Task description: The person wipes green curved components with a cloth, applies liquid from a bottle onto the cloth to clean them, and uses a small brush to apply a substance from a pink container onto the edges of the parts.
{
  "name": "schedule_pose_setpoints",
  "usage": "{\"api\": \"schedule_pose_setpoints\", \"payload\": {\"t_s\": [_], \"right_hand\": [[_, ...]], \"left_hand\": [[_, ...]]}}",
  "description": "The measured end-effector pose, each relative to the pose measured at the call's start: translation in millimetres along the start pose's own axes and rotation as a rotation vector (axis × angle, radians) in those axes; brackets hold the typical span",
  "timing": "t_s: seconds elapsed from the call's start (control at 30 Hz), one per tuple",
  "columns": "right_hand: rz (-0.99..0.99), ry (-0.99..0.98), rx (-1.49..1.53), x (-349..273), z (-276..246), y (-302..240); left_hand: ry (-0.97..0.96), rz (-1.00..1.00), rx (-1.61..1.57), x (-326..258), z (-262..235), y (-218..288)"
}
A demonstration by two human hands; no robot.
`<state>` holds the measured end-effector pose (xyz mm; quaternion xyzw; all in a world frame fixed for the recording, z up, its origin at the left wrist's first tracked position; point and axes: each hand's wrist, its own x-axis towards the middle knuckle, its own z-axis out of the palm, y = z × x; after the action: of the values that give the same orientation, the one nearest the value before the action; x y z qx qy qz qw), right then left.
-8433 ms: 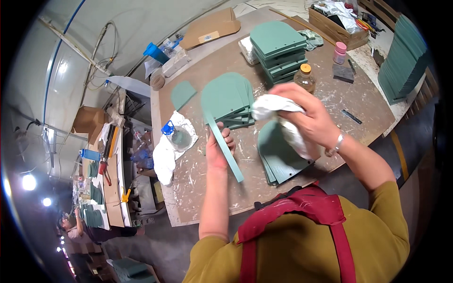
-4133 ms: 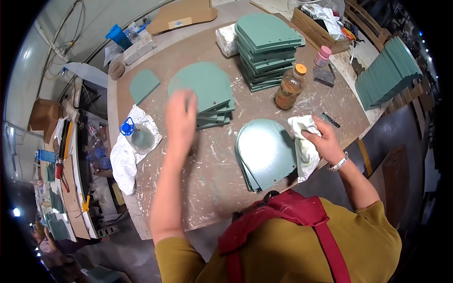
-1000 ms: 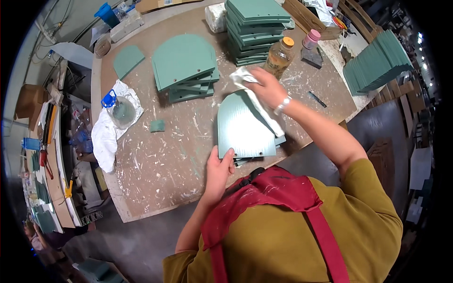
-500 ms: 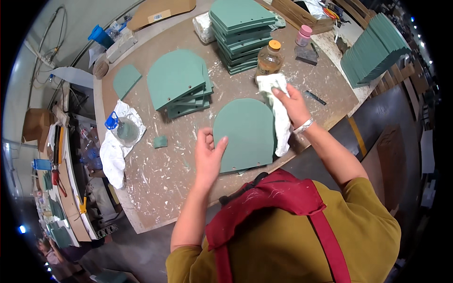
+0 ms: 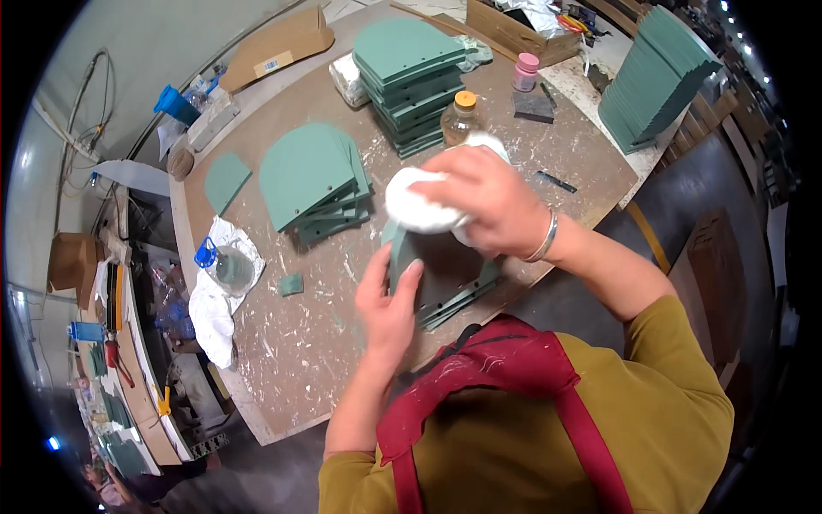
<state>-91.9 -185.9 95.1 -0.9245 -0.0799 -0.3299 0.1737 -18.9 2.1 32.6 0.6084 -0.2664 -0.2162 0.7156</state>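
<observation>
My left hand (image 5: 390,304) grips the left edge of a round-topped green panel (image 5: 396,248), thumb on the near side and fingers behind. The panel stands tilted up, and a dark brownish area with small holes along its lower edge shows below my right hand. My right hand (image 5: 492,201) is closed on a bunched white cloth (image 5: 411,204) at the panel's upper edge, hiding much of it. Beyond lies a small fanned stack of similar green panels (image 5: 308,167), with a taller stack (image 5: 407,56) farther back. A jar with an orange lid (image 5: 462,116) stands just behind the cloth.
On the left, a clear bottle with a blue cap (image 5: 229,267) rests on a white rag (image 5: 211,317). A green scrap (image 5: 291,284) lies nearby. Toward the right are a dark block (image 5: 533,107), a pink bottle (image 5: 525,73), a slim dark tool (image 5: 556,181) and upright panels (image 5: 655,81).
My right hand has swung left with the cloth, from the panel's right side to over its top. The panel has gone from facing upward to tilted. My left hand still holds its edge.
</observation>
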Motion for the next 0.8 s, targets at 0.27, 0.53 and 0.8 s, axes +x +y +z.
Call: {"api": "schedule_pose_setpoints", "payload": {"t_s": [0.27,0.53,0.8], "right_hand": [[0.507,0.355,0.697,-41,22,3],[1.014,0.570,1.568,-86,42,22],[1.021,0.656,1.186,-94,-4,14]], "left_hand": [[0.075,0.023,0.033,-11,4,-12],[-0.041,0.332,0.490,4,5,7],[-0.301,0.561,0.887,8,28,43]]}}
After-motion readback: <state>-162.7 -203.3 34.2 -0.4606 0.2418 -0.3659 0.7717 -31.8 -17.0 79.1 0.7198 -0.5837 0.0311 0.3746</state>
